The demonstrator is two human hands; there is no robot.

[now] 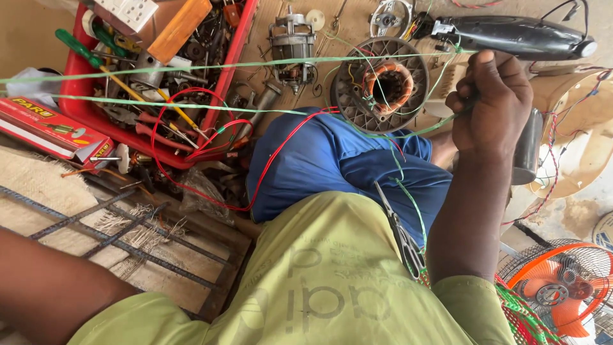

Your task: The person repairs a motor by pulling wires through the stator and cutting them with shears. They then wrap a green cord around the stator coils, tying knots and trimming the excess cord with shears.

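Right hand (490, 102) fisted on thin green string (191, 67).
Round ribbed motor core (382, 84), copper-wound, just beside that hand; left hand out of frame.

The person wears a yellow-green short-sleeved shirt (332, 275) with faded grey lettering across the front, and blue trousers (338, 166); both forearms are bare.
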